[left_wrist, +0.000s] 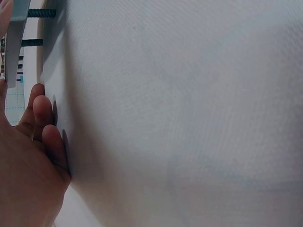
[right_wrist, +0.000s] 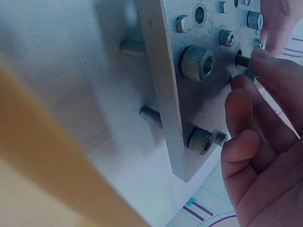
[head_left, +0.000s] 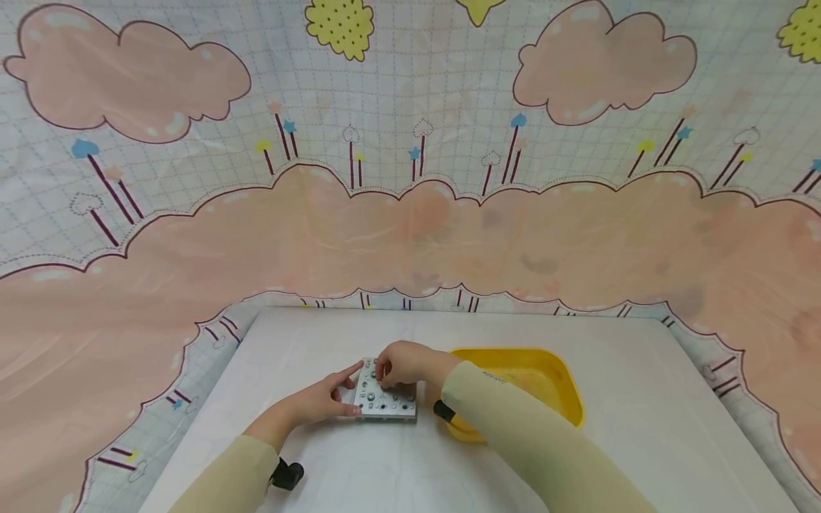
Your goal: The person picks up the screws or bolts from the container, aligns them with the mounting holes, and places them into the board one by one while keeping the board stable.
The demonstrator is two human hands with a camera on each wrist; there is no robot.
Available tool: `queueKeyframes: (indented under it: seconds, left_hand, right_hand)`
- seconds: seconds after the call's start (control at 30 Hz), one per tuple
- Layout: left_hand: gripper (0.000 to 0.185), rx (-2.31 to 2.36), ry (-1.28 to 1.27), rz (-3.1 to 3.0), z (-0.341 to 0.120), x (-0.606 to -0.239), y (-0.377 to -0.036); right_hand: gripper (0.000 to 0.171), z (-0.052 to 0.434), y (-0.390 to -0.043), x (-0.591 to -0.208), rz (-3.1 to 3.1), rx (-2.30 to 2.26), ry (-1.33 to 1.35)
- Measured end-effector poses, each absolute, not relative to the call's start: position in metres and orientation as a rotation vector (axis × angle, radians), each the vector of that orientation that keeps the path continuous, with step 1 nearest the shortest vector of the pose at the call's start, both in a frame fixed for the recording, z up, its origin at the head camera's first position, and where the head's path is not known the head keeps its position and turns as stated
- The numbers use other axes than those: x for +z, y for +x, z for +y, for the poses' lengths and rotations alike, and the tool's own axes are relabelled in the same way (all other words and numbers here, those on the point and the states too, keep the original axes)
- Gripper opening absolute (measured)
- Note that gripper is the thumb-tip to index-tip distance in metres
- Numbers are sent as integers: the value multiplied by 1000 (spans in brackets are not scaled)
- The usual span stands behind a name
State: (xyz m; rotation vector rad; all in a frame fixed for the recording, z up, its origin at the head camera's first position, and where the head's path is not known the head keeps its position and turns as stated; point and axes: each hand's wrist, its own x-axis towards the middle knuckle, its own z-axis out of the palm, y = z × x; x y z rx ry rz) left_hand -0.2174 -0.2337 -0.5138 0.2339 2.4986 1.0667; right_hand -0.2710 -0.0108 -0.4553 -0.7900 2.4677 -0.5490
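Note:
A thick metal plate [head_left: 388, 415] set with several socket-head and hex-head bolts lies bolt heads up on the white table. My left hand [head_left: 321, 399] steadies its left side, index finger at the far corner and thumb at the near one. In the left wrist view, threaded bolt ends [left_wrist: 42, 13] stick out below the plate, and the other fingers bend near the tabletop. Over the plate, my right hand [head_left: 405, 362] pinches a small bolt [right_wrist: 243, 61] between thumb and index finger, its threaded shank at a hole. The bolt's head is hidden by the fingertips.
A yellow tray [head_left: 573, 390] stands right of the plate, partly under the right forearm; its edge [right_wrist: 61, 151] looms close in the right wrist view. A patterned cloth [head_left: 410, 242] hangs behind the white table [head_left: 641, 399] and along its sides.

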Motion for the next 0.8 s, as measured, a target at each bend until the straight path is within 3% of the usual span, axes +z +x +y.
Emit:
queueKeyframes:
  seconds: [0.8]
  left_hand:
    - [97,1063,246,2494,-236,-517,-219]
  right_hand:
    - [4,-8,-269,-451,2480,-527,-838]
